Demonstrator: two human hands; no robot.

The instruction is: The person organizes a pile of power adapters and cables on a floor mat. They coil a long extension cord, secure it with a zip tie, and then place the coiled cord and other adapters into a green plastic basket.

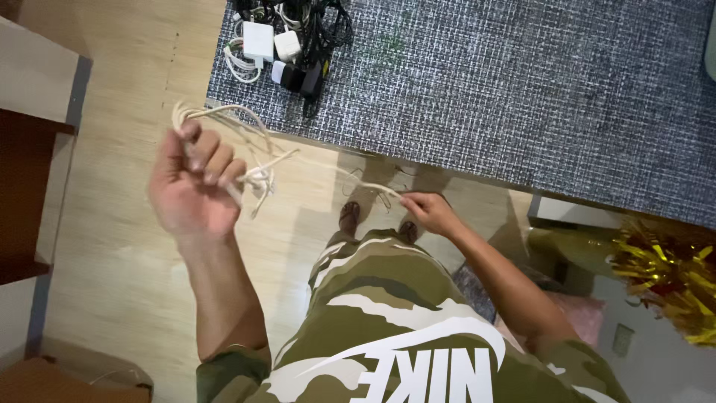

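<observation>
The left hand (pixel 192 186) sits left of centre in the frame, raised and curled into a fist around a bundle of pale cream cord (pixel 257 175), with loops of the cord sticking out above the knuckles and a knotted tangle hanging just beside the fingers. From that tangle one strand runs down and to the right across the middle of the frame to the right hand (pixel 431 213), which pinches the strand's end between thumb and fingertips, the other fingers folded in. The strand hangs slack between the two hands, over a light wooden floor (pixel 127 246). In the upper half of the frame lies a grey woven tabletop (pixel 522 89); at its upper left corner rests a heap of white power adapters and black and white cables (pixel 287 37), well apart from both hands. A dark wooden shelf (pixel 26 194) stands at the left edge, and shiny gold tinsel (pixel 667 272) fills the lower right.
</observation>
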